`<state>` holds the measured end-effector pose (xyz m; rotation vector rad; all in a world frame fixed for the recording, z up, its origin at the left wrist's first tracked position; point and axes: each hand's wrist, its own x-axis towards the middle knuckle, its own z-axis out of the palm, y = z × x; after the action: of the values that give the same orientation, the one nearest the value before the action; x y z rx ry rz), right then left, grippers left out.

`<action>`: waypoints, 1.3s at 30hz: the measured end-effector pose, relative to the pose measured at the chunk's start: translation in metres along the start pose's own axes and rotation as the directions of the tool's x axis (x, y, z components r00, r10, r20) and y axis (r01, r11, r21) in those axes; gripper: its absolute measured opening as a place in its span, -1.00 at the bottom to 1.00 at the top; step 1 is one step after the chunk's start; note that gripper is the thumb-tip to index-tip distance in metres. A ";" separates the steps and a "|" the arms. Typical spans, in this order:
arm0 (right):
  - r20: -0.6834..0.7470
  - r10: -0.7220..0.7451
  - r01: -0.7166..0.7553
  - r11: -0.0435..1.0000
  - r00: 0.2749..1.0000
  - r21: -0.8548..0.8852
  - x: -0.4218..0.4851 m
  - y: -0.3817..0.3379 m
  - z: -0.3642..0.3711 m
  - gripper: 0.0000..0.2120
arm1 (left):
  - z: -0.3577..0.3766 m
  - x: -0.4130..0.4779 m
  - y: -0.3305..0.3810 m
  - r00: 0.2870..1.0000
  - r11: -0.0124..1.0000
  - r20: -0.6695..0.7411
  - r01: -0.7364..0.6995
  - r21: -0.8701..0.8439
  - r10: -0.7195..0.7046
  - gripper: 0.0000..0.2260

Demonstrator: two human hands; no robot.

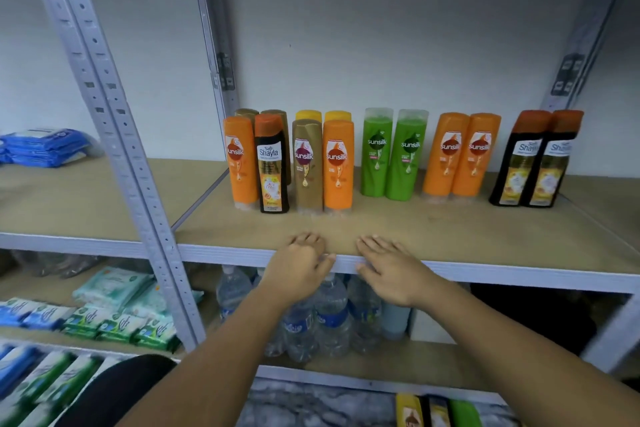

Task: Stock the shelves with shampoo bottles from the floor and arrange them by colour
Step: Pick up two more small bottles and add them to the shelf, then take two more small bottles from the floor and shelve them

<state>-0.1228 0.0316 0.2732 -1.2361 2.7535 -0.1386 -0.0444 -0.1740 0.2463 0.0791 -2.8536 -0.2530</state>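
- The left hand (pixel 301 267) rests on the front edge of the shelf (pixel 485 276). Its fingers are relaxed and hold nothing.
- The right hand (pixel 391 270) rests just beside it on the same edge. Its fingers are straight and flat, and it holds nothing.
- Far from both hands, a mixed group stands upright at the left of the shelf. The front row, left to right, is an orange bottle (pixel 240 163), a black bottle (pixel 272 166), a gold bottle (pixel 307 163) and a second orange bottle (pixel 338 166).
- Behind that row, only gold caps (pixel 273 113) and yellow caps (pixel 308 115) show.
- To the right stands a green pair (pixel 391 154), upright and side by side.
- Further right stands an orange pair (pixel 460 156), the two touching.
- At the far right stands a black pair (pixel 535 159) with orange caps, leaning slightly left.
- Three floor bottles (pixel 438 412), yellow, black and green, lie on the marbled floor at the bottom edge, partly cut off.
- Water bottles (pixel 329 315) stand on the lower shelf, behind the wrists.
- Blue packs (pixel 45 147) lie in the left bay.
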 end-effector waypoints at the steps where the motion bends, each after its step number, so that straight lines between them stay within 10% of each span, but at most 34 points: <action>1: -0.003 -0.005 0.005 1.000 1.000 0.015 -0.007 0.000 0.000 -0.40 | -0.001 -0.004 0.005 1.000 1.000 0.006 -0.020 0.004 0.020 -0.62; 9: -0.174 0.015 0.020 0.980 0.985 0.197 -0.068 0.004 0.008 -0.50 | -0.009 -0.047 0.046 0.995 0.993 0.036 -0.094 -0.078 0.097 -0.60; 22: 0.284 0.220 -0.279 0.942 0.933 0.185 -0.150 0.043 0.120 -0.49 | 0.097 -0.111 0.093 0.846 0.988 0.528 0.010 -0.156 0.074 -0.51; 39: 0.475 0.412 -0.576 0.769 0.778 0.276 -0.179 0.094 0.238 -0.63 | 0.204 -0.124 0.143 0.710 0.960 0.686 0.045 -0.275 0.163 -0.56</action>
<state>-0.0389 0.2193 0.0381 -0.3338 2.4161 -0.3514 0.0146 0.0098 0.0455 -0.2200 -3.5287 -0.8276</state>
